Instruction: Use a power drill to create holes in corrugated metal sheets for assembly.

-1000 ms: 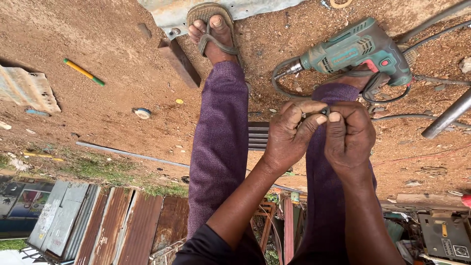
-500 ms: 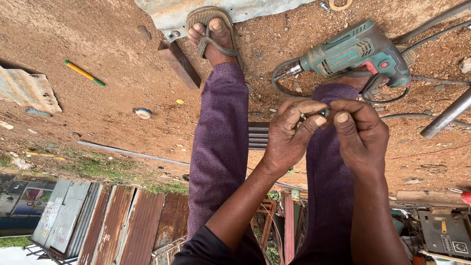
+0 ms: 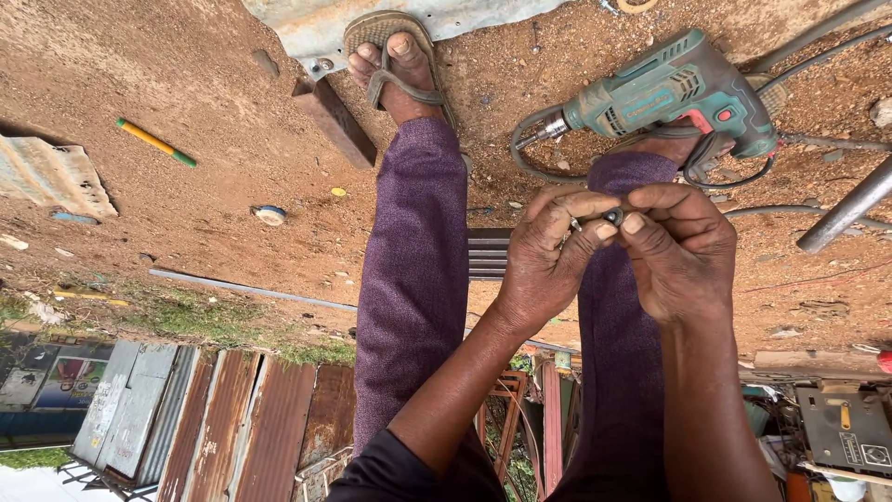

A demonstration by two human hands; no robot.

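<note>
My left hand (image 3: 548,256) and my right hand (image 3: 678,246) meet above my purple-trousered legs. Together their fingertips pinch a small dark metal part (image 3: 609,218); a thin metal pin shows beside it at the left thumb. A teal electric drill (image 3: 664,93) lies on the dirt just beyond my hands, its chuck pointing left and its dark cord looped under it. My left foot in a sandal (image 3: 395,51) rests on the ground ahead.
A yellow and green pencil (image 3: 156,142) and a small round cap (image 3: 270,215) lie on the reddish dirt at left. A rusty metal bar (image 3: 333,121) sits by the sandal. A grey pipe (image 3: 850,209) crosses at right. Rusty corrugated sheets (image 3: 232,418) stand below.
My hands have shifted slightly and the fingers have turned around the small part; the drill and other things stay put.
</note>
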